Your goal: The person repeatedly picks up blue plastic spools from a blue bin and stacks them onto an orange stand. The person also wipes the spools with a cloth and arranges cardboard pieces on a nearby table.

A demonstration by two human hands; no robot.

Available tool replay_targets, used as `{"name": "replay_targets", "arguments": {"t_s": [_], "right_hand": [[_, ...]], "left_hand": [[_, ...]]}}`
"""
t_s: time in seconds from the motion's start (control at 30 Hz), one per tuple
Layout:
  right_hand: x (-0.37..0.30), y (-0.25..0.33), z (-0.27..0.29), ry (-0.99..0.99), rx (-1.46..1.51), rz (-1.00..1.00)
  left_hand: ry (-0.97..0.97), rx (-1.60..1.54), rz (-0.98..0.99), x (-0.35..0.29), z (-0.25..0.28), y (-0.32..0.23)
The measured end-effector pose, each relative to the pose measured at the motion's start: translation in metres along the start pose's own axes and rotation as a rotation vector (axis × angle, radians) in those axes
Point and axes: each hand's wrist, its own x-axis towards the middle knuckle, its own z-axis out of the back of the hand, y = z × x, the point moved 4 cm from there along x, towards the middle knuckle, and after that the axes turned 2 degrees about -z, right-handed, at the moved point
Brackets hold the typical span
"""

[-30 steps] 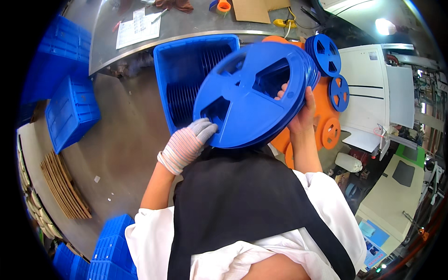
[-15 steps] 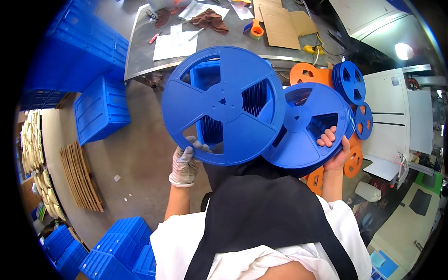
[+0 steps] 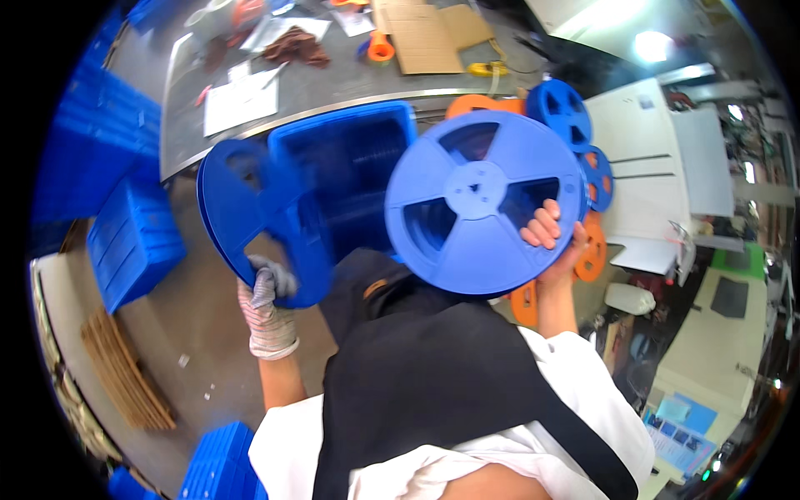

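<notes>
My left hand (image 3: 268, 308), in a striped pale glove, grips the lower edge of a blue reel (image 3: 227, 196), its fingers through a cut-out. That reel is tilted, nearly edge-on. With my bare right hand (image 3: 557, 242) I hold the right edge of another blue reel (image 3: 433, 158), fingers hooked through its opening and thumb outside the rim. Whether more reels lie behind this one cannot be told now. Between the two reels stands a blue bin (image 3: 342, 117) with several reels in rows inside, partly hidden and blurred.
A metal table (image 3: 325, 79) beyond the bin bears papers, a brown cloth (image 3: 296, 47), cardboard (image 3: 421, 42) and an orange tape roll (image 3: 381, 50). Orange reels (image 3: 592, 250) and more blue reels (image 3: 560, 112) stand at the right. Blue crates (image 3: 133, 242) and brown slats (image 3: 125, 371) are at the left.
The left reel has moved left and tilted away from the stack, uncovering the bin. The right reel now faces up more fully. The whole view has shifted rightward.
</notes>
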Motion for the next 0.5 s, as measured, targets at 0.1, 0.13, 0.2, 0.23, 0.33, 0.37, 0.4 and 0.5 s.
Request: {"name": "replay_targets", "arguments": {"t_s": [0.1,0.13,0.2,0.23,0.33,0.37,0.4,0.5], "right_hand": [[-0.001,0.008,-0.006,0.070,0.066,0.053],[0.001,0.009,-0.009,0.116,0.092,0.057],[0.007,0.009,-0.014,0.178,0.167,0.060],[0.010,0.007,-0.017,0.180,0.205,0.053],[0.011,0.009,-0.023,0.163,0.247,0.043],[0.012,0.009,-0.024,0.201,0.231,0.023],[0.011,0.008,-0.023,0.208,0.227,0.010],[0.010,0.004,-0.024,0.243,0.218,-0.040]], "left_hand": [[-0.269,0.655,0.088,-0.001,-0.013,0.014],[-0.248,0.774,-0.015,-0.006,-0.004,0.025],[-0.172,0.853,-0.167,-0.013,-0.003,0.041],[-0.116,0.807,-0.205,-0.019,-0.003,0.048],[0.164,0.834,-0.303,-0.029,-0.021,0.054],[0.262,0.862,-0.477,-0.025,-0.037,0.051],[0.359,0.885,-0.651,-0.024,-0.056,0.051],[0.424,0.946,-0.727,-0.024,-0.076,0.057]]}}
